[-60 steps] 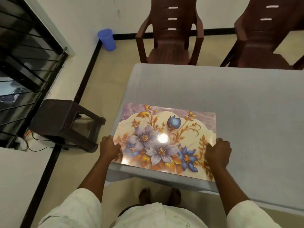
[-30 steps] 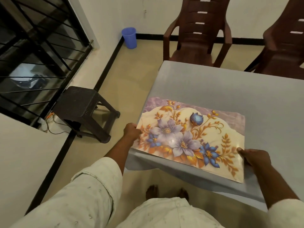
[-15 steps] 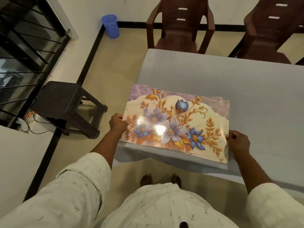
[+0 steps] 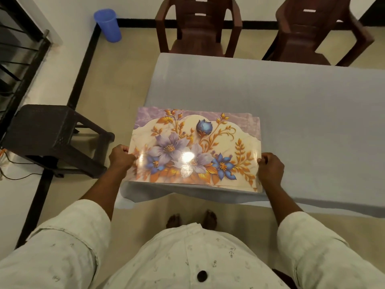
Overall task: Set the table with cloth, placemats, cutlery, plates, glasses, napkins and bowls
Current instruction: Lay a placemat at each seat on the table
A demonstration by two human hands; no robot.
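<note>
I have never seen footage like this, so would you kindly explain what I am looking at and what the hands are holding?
There is no machine here. A person wears a wide-angle camera on the head, so this single picture looks forward and down at their own arms. The left hand and the right hand each grip a short edge of a glossy flowered placemat; offset edges at its right side suggest a stack, though I cannot count it. It sits at the near corner of a table spread with a grey cloth. Two brown chairs stand beyond, and a dark stool and a blue bin to the left.

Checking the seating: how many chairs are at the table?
2: one chair at the table's far left end, the other chair further right along that side. More may sit outside the view.
</note>
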